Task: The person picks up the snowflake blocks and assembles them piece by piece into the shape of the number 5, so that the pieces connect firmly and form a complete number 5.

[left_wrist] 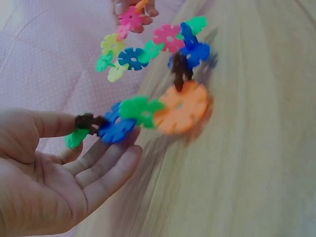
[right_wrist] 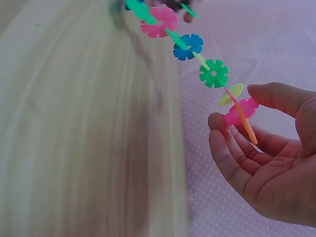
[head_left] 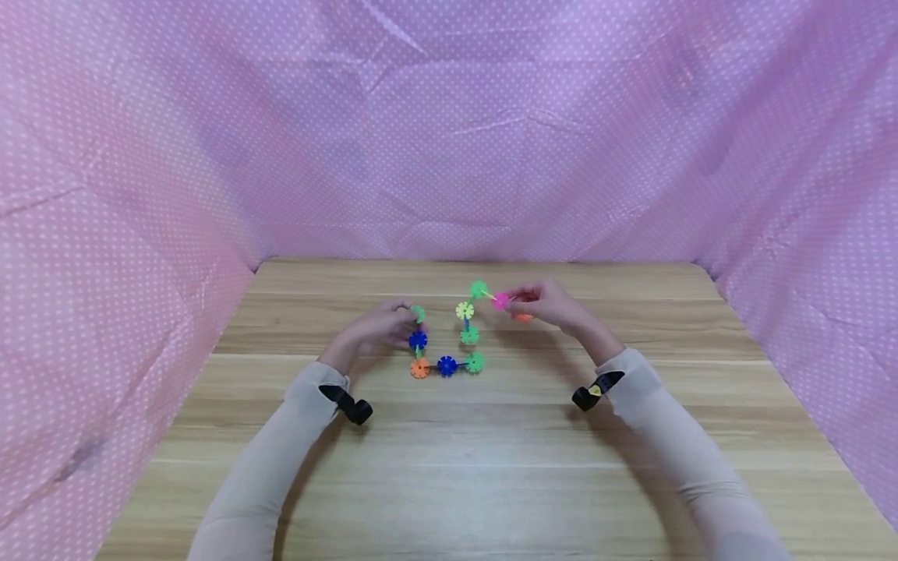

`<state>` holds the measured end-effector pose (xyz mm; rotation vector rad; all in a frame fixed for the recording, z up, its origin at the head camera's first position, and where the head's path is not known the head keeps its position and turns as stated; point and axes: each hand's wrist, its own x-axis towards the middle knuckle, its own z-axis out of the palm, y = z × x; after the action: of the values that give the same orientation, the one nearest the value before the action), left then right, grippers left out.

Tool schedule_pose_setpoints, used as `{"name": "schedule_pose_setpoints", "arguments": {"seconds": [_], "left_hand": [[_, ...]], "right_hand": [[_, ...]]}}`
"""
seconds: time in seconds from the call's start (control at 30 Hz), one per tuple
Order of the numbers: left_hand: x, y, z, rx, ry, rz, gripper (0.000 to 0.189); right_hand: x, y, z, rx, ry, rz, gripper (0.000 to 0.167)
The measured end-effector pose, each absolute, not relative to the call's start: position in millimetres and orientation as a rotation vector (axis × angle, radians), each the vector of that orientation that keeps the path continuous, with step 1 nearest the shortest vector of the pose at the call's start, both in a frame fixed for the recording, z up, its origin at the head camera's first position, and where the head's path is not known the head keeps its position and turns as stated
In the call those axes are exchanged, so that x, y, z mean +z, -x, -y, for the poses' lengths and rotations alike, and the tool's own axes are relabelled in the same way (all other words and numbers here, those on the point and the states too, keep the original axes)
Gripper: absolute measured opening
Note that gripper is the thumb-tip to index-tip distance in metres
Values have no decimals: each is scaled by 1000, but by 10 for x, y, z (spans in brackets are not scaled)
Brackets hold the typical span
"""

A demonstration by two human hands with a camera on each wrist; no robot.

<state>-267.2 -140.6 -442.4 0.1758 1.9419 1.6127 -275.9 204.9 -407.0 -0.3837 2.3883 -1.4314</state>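
Observation:
A chain of notched plastic snowflake discs in several colours hangs in a U between my hands. At its left end, my left hand (head_left: 382,326) pinches a green disc (left_wrist: 76,138) and a brown disc (left_wrist: 89,121) between thumb and finger, its other fingers loosely extended below a blue disc (left_wrist: 117,126). An orange disc (head_left: 419,368) marks the low left corner of the chain, close over the wood. My right hand (head_left: 550,304) grips a pink disc (right_wrist: 242,111) at the other end with thumb and fingertips; an orange disc (right_wrist: 247,123) sticks out beside it.
Under the chain lies a wooden table (head_left: 449,483), its far edge against a pink dotted cloth (head_left: 449,156) that also hangs along both sides. Each wrist carries a black strap with a small camera (head_left: 358,411).

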Motion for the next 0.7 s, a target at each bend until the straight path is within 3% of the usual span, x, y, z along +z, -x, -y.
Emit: {"name": "schedule_pose_setpoints", "arguments": {"seconds": [0.2,0.43,0.63,0.7], "left_hand": [[-4422,2757,1331,1610,-106,-2003,25],[-4432,2719,1343,1385,-260,-2131,41],[-4472,2661,1363,1359,-279,-2107,39],[-4464,2635,1372,1353,-264,-2090,53]], "right_hand": [[-4144,2727,-2098,-1372,348,-2381,35],[-4228,2706,-2184,-1464,298,-2365,34],[-4288,2707,-2259,-1466,342,-2351,33],[-4287,2698,-2276,-1458,350,-2350,34]]}}
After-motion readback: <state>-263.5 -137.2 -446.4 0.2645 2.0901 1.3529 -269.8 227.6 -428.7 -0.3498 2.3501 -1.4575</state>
